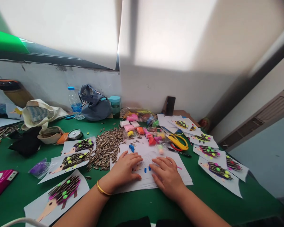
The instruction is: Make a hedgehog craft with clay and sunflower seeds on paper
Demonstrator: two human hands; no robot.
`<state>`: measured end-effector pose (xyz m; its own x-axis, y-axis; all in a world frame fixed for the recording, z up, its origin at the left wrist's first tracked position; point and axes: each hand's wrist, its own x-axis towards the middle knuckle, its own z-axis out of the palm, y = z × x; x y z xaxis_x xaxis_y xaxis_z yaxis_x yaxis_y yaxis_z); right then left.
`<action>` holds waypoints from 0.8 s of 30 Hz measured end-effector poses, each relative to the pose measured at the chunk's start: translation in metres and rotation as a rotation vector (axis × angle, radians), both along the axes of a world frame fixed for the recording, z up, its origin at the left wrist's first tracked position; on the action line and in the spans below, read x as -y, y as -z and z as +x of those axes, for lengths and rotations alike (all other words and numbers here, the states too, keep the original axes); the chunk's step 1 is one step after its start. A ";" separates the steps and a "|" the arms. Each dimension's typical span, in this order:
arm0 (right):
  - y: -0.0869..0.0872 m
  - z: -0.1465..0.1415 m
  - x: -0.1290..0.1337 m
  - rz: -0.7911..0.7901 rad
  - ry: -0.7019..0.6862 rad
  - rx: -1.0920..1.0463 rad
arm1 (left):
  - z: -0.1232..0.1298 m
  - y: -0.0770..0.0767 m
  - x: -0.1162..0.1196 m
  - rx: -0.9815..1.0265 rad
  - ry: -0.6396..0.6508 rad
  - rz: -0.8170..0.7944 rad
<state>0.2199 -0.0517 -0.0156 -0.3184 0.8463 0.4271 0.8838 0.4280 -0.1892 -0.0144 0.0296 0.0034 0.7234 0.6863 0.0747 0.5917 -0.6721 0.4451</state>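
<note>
My two hands are on the white paper, one at each side of its drawing. My left hand is on the left part of the paper, with the thumb and fingers wide apart and nothing in them that I can see. My right hand is on the right part, and its fingers are spread out too. I see nothing held in it.

Two little blue bits lie on the paper, in the gap between my hands. One is right by my right fingertips, but I cannot tell if they touch. The other is a tiny bit to its left, nearer my left thumb. A bigger blue lump sits higher on the paper, just past my left fingertips. A peach shape peeks out beside my left fingers, and part of it is hidden.

Left of the paper is a big heap of striped seeds, right up against its edge. Past the far end of the paper are little packs of soft clay, pink, white and orange. Yellow scissors and a black pen lie by its far right corner. Seed hedgehog pictures are on both sides of the paper, all on the green table.
</note>
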 end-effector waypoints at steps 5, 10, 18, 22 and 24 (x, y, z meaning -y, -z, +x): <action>0.003 -0.001 -0.001 -0.018 0.001 0.015 | -0.001 0.001 0.000 0.000 -0.003 0.011; 0.001 0.001 0.000 -0.030 -0.033 -0.002 | -0.001 0.002 -0.001 0.001 -0.006 0.006; -0.002 0.000 0.003 -0.038 -0.132 0.031 | -0.001 0.002 0.000 -0.005 -0.003 -0.010; 0.000 0.000 0.003 -0.051 -0.174 0.062 | -0.001 0.002 -0.001 -0.001 0.000 -0.015; 0.002 0.001 0.002 -0.054 -0.174 0.065 | -0.001 0.002 -0.001 -0.007 0.001 -0.019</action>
